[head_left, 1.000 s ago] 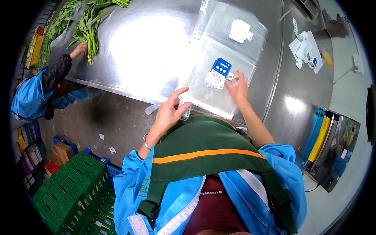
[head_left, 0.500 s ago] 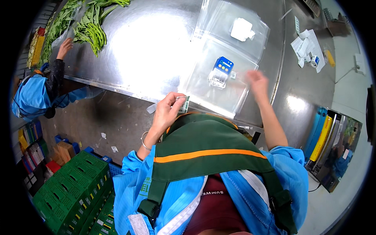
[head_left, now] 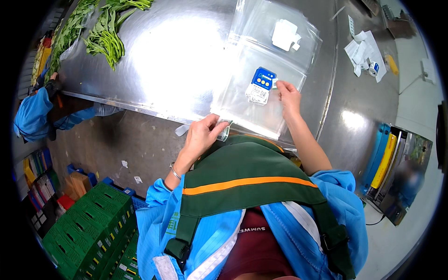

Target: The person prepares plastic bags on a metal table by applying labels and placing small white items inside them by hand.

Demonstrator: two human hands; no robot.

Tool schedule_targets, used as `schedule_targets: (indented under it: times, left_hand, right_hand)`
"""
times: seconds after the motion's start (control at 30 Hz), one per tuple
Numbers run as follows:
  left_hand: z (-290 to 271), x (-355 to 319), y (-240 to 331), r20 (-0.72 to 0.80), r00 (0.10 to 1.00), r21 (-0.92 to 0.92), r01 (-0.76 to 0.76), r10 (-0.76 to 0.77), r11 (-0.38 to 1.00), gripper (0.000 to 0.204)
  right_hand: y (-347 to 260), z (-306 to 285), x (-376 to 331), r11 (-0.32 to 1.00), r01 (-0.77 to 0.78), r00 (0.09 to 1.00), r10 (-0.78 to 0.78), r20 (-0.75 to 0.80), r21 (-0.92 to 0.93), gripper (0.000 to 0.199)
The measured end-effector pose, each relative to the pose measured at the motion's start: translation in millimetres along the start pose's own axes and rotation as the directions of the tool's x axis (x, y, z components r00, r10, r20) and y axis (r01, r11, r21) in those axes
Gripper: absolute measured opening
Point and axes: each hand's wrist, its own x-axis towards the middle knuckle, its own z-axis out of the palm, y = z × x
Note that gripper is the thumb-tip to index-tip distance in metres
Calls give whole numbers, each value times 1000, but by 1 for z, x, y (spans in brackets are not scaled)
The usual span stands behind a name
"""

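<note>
My left hand is closed at the table's near edge, pinching a strip of small green-and-white stickers between thumb and fingers. On the upper sheet of a stack of clear plastic bags lie blue-and-white labels, apparently several overlapping. My right hand reaches over the bags with fingertips pinched together at a small pale sticker, just right of the blue label. Whether that sticker is stuck down or held is hard to tell. Farther back, white labels lie on more clear bags.
Leafy greens lie on the steel table at far left, where a co-worker in blue stands. Papers and a label roll are at right. Green crates stand lower left; yellow and blue rolls sit right.
My right hand has moved left from the bags' right side to the small sticker beside the blue label. The strip in my left hand has tilted. The co-worker's hand has drawn back toward the left.
</note>
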Motion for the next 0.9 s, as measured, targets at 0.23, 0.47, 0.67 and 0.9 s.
schedule_targets:
  times: [0.23, 0.47, 0.67, 0.9]
  left_hand:
    - [-11, -2, 8, -41, 998, -158, 48, -55, 986, 34]
    - [-10, 7, 9, -43, 998, -320, 34, -50, 947, 24]
    - [-8, 1, 8, -65, 994, -275, 63, -84, 959, 21]
    - [-8, 1, 11, -47, 988, -293, 126, -146, 948, 23]
  right_hand:
    - [21, -26, -10, 663, 477, 870, -449, 203, -577, 35]
    - [43, -69, -11, 175, 818, 567, -87, 819, -548, 32]
    - [25, -72, 0, 366, 752, 650, -274, 709, -548, 15]
    - [36, -81, 1, 346, 739, 639, -86, 764, -578, 21]
